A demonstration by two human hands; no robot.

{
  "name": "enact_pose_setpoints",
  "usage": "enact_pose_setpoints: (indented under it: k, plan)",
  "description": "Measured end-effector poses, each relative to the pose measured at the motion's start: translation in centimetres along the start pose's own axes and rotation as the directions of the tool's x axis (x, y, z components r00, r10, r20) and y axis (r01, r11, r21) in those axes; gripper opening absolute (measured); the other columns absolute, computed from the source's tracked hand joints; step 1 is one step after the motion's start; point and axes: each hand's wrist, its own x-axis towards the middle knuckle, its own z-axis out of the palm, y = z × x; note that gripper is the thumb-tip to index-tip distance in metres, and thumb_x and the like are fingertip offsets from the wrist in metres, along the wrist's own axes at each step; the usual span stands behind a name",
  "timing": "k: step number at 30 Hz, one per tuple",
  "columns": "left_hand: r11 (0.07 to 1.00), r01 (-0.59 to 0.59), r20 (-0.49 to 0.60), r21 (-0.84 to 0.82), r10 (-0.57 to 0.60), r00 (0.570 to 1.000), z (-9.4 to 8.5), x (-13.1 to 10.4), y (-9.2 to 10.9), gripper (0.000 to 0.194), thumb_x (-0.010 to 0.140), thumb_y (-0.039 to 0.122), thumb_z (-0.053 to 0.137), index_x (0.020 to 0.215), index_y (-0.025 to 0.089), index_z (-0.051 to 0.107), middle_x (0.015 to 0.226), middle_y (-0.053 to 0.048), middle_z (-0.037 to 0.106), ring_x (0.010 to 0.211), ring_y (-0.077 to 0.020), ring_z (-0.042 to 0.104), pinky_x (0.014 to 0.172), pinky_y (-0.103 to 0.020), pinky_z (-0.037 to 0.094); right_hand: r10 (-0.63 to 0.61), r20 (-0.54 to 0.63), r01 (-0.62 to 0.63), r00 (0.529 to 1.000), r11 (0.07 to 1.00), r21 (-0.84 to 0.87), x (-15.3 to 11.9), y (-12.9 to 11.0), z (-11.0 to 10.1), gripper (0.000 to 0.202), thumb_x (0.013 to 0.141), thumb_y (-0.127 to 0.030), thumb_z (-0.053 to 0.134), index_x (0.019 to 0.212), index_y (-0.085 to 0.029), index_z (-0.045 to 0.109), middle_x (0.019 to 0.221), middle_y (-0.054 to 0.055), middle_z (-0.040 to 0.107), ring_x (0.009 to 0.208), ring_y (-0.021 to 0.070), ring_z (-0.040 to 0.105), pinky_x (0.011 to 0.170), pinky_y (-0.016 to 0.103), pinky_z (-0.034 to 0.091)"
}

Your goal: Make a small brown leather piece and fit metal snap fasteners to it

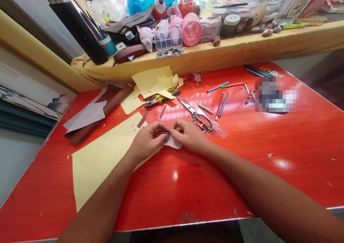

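Observation:
My left hand [148, 137] and my right hand [186, 134] meet over the middle of the red table, fingertips pinched close together. Between them is a small piece of material [173, 142], pale on the side that shows, with a dark edge and a few small dark spots. Both hands grip this piece near its upper edge. Something tiny may sit between the fingertips, but it is too small to make out. Just beyond my right hand lie metal scissors [197, 116] with black handles, on top of a clear pinkish ruler [221, 130].
Yellow sheet [104, 153] lies under my left forearm. Pliers [158, 100], yellow scraps [153, 82] and a brown roll [113, 107] are farther back. Pens [223, 103] and small metal rings [248, 101] lie right. A cluttered ledge [139, 62] runs along the back.

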Motion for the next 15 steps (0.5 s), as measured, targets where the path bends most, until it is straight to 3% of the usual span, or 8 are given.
enact_pose_setpoints:
  k: [8,15]
  plan:
    - [1.000,0.001,-0.011,-0.018,-0.002,1.000,0.03,-0.05,-0.04,0.020,0.090,0.031,0.074,0.104,0.020,0.065,0.101,-0.004,0.073,0.095,-0.0195,0.072,0.082,-0.031,0.058,-0.024,-0.011,0.024,1.000,1.000,-0.001,0.09,0.42,0.15,0.008,0.089,-0.030,0.061,0.087,-0.022,0.061,0.068,-0.004,0.063,0.061,0.0137,0.054,0.055,0.025,0.033]
    - [0.998,0.021,-0.031,-0.067,-0.023,0.999,0.07,0.01,-0.24,0.022,0.088,0.035,0.077,0.096,0.020,0.063,0.091,-0.001,0.071,0.083,-0.0167,0.068,0.073,-0.028,0.056,-0.010,-0.009,0.010,1.000,1.000,-0.001,0.01,0.26,0.14,0.007,0.088,-0.029,0.061,0.087,-0.022,0.062,0.067,-0.004,0.063,0.061,0.0138,0.054,0.055,0.025,0.033]
